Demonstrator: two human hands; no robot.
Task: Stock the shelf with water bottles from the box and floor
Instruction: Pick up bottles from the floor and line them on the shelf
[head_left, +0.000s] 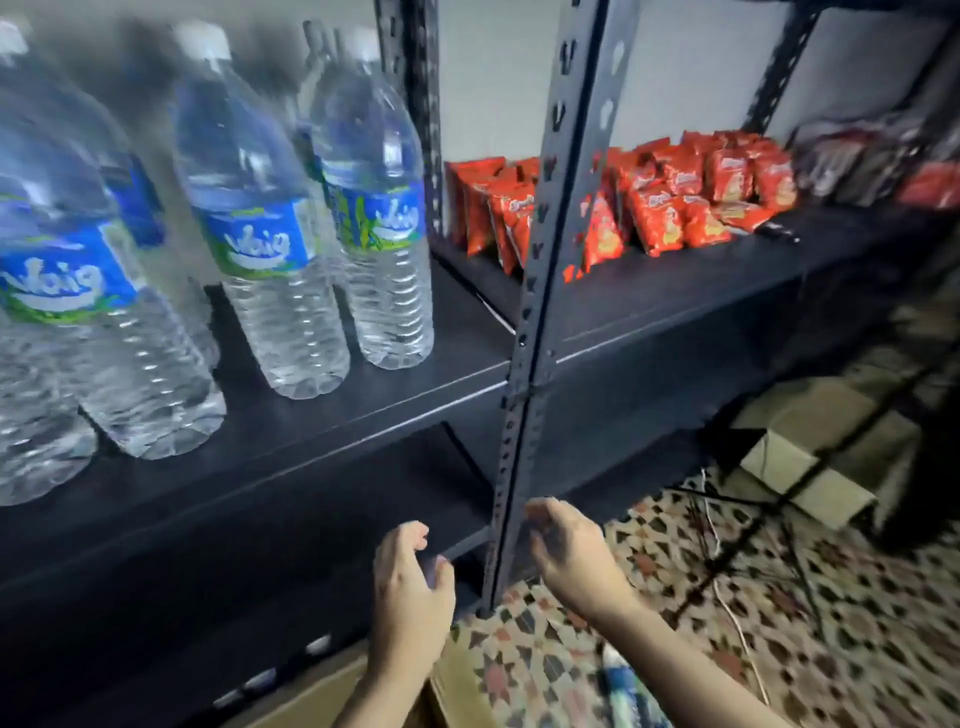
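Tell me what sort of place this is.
Probably a small shop or its stockroom: a slotted metal rack holds rows of water bottles and red snack packets, and cardboard boxes sit on the tiled floor.

Black metal shelf with two bays, on a patterned tile floor.
Upright water bottles stand near the left bay's front edge; red snack packets crowd the right bay's back edge.

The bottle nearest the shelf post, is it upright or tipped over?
Upright: the bottle stands on its base on the shelf, neck pointing up.
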